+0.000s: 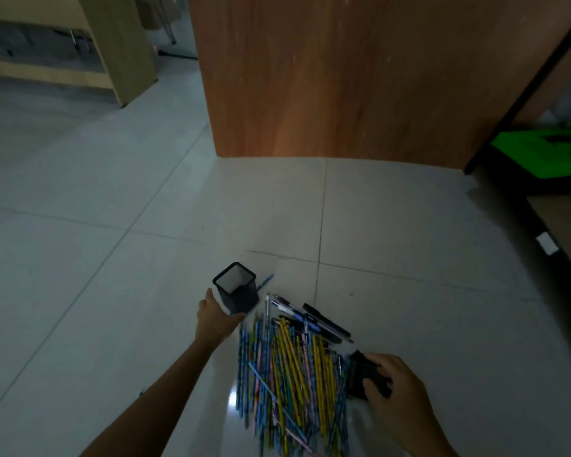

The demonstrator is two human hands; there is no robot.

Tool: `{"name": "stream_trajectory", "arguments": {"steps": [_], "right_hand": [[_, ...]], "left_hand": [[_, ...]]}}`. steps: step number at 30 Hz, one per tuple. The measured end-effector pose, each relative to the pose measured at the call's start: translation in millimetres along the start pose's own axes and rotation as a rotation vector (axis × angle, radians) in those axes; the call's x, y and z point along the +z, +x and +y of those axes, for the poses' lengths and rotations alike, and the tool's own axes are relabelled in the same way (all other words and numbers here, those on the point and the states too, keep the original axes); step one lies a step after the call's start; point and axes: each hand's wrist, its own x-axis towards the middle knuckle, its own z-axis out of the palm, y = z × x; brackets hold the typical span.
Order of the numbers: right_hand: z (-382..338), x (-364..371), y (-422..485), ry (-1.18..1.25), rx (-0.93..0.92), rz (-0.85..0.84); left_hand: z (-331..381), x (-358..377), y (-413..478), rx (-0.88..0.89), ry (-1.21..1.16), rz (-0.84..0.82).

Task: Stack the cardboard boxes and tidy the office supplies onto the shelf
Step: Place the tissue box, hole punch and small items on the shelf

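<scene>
Nearest, the right hand lies just right of the pile of pencils, its fingers curled over a blocky black object that touches the pile's right edge; what the object is cannot be told in the dim light. The pile, blue, yellow and pink pencils fanned out on the tiled floor, lies between the two hands. At its far right edge lie several dark pens, overlapping the pencil tips. At the pile's far left corner the left hand grips a black mesh pen holder, thumb up along its left side and fingers wrapped under its base; the holder is tilted, its square mouth showing. A single blue pen lies just beyond the holder. Farther behind the pile stands a brown wooden panel. Far right of the pile, a shelf carries a white label, too small to read, and a bright green sheet lies beyond it.
</scene>
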Motion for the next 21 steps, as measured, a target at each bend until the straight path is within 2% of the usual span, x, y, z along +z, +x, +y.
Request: {"name": "stream_trajectory", "arguments": {"steps": [4,9,11,14,15,19,21], "right_hand": [[26,5,29,-0.042,0.013,0.053],[60,6,53,-0.314,0.007,-0.014],[63,12,59,-0.356,0.079,0.022],[56,21,64,-0.244,0.264,0.171],[56,25,65,-0.275,0.254,0.182],[72,35,75,-0.548,-0.035,-0.009],[83,41,83,-0.624,-0.05,-0.147]], "left_hand": [[-8,16,39,-0.114,-0.114,0.077],[-13,32,51,-0.009,-0.201,0.062],[-12,35,46,0.003,-0.221,0.071],[-6,37,30,0.053,-0.264,0.09],[-2,37,23,0.076,-0.283,0.095],[14,39,-11,0.144,-0.353,0.057],[20,40,-30,0.162,-0.344,0.029]]}}
